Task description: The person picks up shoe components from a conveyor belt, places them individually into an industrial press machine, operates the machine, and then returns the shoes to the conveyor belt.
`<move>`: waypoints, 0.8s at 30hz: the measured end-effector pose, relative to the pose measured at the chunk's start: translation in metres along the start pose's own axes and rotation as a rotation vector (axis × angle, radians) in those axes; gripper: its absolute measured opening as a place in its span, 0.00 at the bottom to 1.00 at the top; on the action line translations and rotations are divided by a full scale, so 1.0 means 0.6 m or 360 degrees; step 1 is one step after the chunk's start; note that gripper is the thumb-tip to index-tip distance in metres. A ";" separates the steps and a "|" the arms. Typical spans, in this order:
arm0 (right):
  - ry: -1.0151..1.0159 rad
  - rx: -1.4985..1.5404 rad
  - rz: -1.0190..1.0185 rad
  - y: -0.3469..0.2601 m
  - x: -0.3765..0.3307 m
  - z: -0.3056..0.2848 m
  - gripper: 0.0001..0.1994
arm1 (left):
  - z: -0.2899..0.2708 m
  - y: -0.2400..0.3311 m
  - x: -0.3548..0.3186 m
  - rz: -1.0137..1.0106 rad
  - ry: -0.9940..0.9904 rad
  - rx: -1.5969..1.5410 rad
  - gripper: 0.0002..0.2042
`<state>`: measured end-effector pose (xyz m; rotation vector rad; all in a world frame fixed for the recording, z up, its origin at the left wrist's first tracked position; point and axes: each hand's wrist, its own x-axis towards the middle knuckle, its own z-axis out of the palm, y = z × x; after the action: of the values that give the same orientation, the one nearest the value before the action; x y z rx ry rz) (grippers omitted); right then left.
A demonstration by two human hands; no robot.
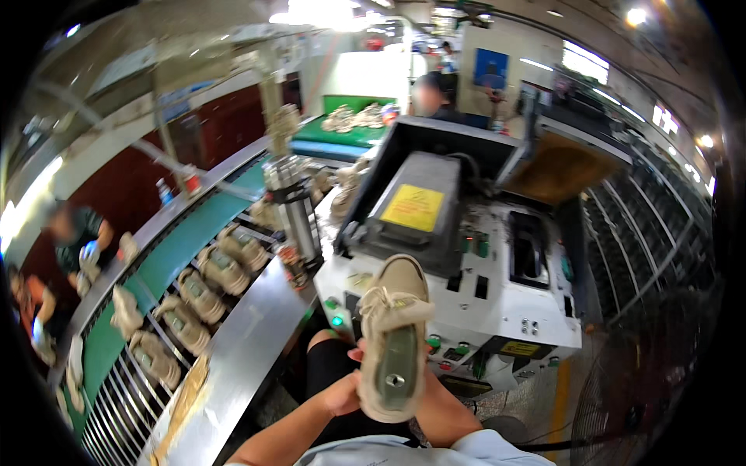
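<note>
A beige sneaker (398,314) with laces and a green insole is held upright in front of me, its toe pointing up and its opening facing me. My left hand (343,393) grips the shoe's left side near the heel, fingers closed against it. On the other side, my right hand (429,391) is mostly hidden behind the heel, where it appears to support the shoe. Just beyond the toe stands a white machine (458,311) with a grey housing, buttons and a raised lid.
Several beige shoes (203,295) rest on a metal rack (116,415) at my left, alongside a green conveyor belt (183,239). A steel ledge (233,365) runs between the rack and me. Two co-workers (89,241) handle shoes across the belt. Dark racks (645,225) stand at right.
</note>
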<state>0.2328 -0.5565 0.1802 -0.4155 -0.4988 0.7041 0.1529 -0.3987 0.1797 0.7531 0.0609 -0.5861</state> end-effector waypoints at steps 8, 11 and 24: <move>0.0974 -0.0024 -0.0955 -0.258 -0.237 -0.094 0.41 | -0.127 -0.118 0.065 0.0619 0.0790 0.2122 0.09; 0.1420 -0.0693 -0.1164 -0.401 -0.270 -0.127 0.37 | -0.113 -0.117 0.073 0.0788 0.0736 0.2280 0.07; 0.2709 -0.3047 0.0270 -0.795 0.007 -0.161 0.54 | -0.111 -0.089 0.119 0.0978 0.0657 0.2420 0.07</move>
<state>0.5307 -0.9017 0.3504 -2.5238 0.7299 -0.4013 0.1954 -0.4199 0.0792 2.2528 -0.2681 0.2530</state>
